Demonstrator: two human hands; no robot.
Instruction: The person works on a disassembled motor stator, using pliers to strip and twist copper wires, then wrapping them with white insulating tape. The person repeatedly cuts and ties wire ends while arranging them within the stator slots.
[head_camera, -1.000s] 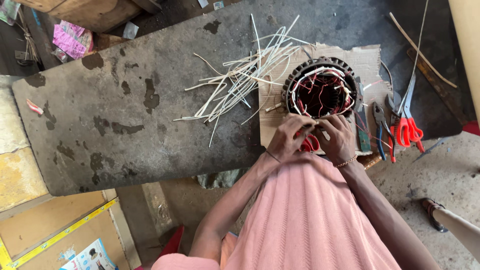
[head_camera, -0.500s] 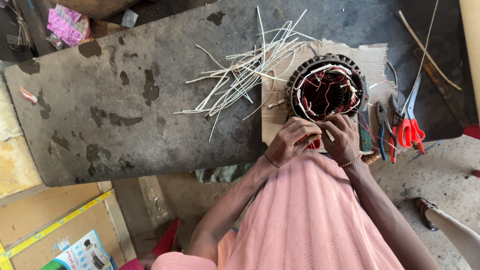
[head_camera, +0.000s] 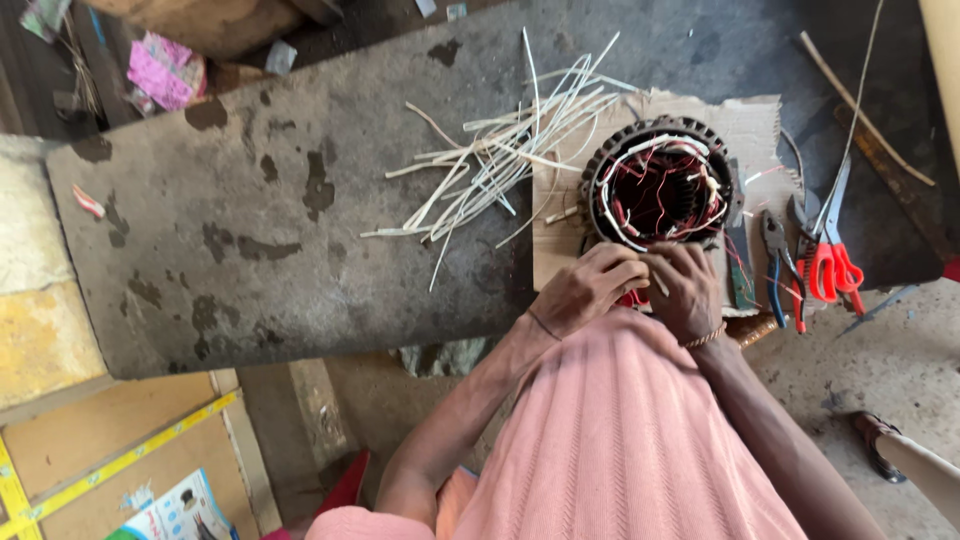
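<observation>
Left hand (head_camera: 590, 290) and right hand (head_camera: 688, 290) seemingly pinch one stator (head_camera: 660, 185).

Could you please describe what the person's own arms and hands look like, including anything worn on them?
Both arms are bare from above the elbow down; no sleeves reach the forearms. The hands, left hand and right hand, are ungloved. The right wrist carries a thin beaded bracelet, and a thin band circles the left wrist. A pink ribbed garment covers the torso. I can make out no rings.
</observation>
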